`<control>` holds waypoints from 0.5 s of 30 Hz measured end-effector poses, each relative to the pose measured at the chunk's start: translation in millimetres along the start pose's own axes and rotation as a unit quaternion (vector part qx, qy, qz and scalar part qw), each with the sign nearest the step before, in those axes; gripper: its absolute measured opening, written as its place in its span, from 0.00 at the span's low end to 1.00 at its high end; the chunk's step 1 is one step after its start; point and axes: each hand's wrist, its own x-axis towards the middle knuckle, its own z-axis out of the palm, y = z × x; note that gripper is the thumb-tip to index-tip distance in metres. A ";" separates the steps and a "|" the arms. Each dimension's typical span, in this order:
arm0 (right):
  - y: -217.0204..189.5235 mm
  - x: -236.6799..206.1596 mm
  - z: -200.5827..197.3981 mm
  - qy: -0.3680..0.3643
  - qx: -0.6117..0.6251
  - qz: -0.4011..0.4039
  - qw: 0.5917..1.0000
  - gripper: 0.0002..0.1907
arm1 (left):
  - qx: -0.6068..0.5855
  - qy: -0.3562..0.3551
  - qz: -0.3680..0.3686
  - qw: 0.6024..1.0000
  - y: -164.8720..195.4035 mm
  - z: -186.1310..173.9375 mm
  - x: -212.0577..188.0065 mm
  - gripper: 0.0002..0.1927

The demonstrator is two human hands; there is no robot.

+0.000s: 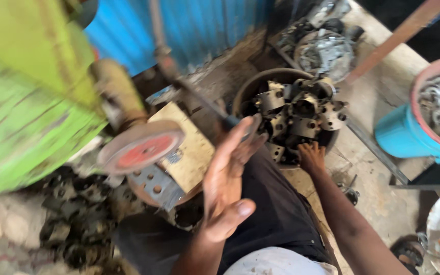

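1. Bent metal brackets (294, 116), grey, with punched holes, lie heaped in a dark round basin (245, 91); the heap sits directly under and ahead of my right hand.
2. Right hand (311, 156): arm stretched forward, fingers reaching down onto the pieces at the near rim of the basin. It touches the heap; whether the fingers have closed on a piece I cannot tell, since the fingertips are hidden among the metal.
3. Left hand (228, 183): raised in mid-air, palm turned inward, fingers extended and spread, thumb out. It grasps nothing. It hovers near the basin's left edge, apart from the right hand.
4. Just left of the left hand: a round metal disc with a red centre (142, 148), motion-blurred, above a flat perforated plate (155, 184) and a yellowish block (189, 147).
5. Further left of that: a large green machine body (26, 97), blurred. Below it, a dark pile of similar metal pieces (77, 214) on the ground.
6. Beyond the basin, away from both hands: a second heap of grey metal scrap (324, 51) and a blue corrugated wall (199, 25).
7. Well right of the right hand: a blue bucket with a pink rim (408, 137), holding more metal parts.
8. Beneath both forearms: dark trousers (276, 214).
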 end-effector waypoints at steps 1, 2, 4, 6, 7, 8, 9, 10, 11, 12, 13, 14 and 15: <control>-1.8 4.7 -5.1 -0.046 -0.020 -0.003 0.999 0.40 | -0.003 -0.005 0.001 1.000 0.0 -0.5 0.4 0.47; -1.1 6.1 -10.1 -0.037 -0.005 0.002 0.999 0.43 | -0.005 -0.014 0.001 1.000 0.5 -1.3 0.3 0.46; -3.5 10.1 -22.4 -0.014 0.082 -0.009 0.996 0.45 | -0.012 -0.027 0.004 1.000 2.3 -4.3 0.1 0.44; -3.6 7.0 -29.1 0.007 0.211 -0.007 0.977 0.40 | -0.029 -0.033 0.003 0.999 3.1 -7.1 -0.4 0.42; 2.1 5.6 -33.1 0.020 0.268 0.010 0.963 0.38 | -0.038 -0.034 0.003 0.999 2.8 -8.1 -0.4 0.42; 3.4 1.1 -36.9 0.004 0.355 0.059 0.933 0.39 | -0.036 -0.033 0.006 0.999 2.5 -9.2 -0.6 0.41; 3.2 -4.7 -39.3 -0.016 0.436 0.111 0.893 0.41 | -0.035 -0.032 0.010 0.999 0.5 -9.3 0.2 0.40; 3.1 -7.5 -43.7 0.049 0.435 0.040 0.898 0.41 | -0.023 -0.032 0.014 0.999 -1.4 -9.9 -0.2 0.40; 3.7 -10.1 -49.7 0.114 0.431 -0.030 0.895 0.41 | -0.014 -0.024 0.032 0.999 -6.0 -7.5 1.9 0.39; 1.3 -12.8 -55.3 0.130 0.469 -0.060 0.871 0.42 | -0.006 -0.017 0.050 0.999 -11.2 -4.9 3.8 0.38; -3.7 -20.6 -59.8 0.146 0.507 -0.089 0.845 0.43 | 0.001 -0.003 0.080 0.997 -18.2 0.4 8.8 0.37; -13.8 -25.5 -63.1 0.159 0.543 -0.117 0.816 0.43 | 0.004 0.005 0.095 0.995 -22.7 2.0 9.1 0.37; -27.0 -25.0 -68.0 0.139 0.565 -0.147 0.800 0.41 | 0.007 0.012 0.109 0.994 -27.3 4.8 11.3 0.36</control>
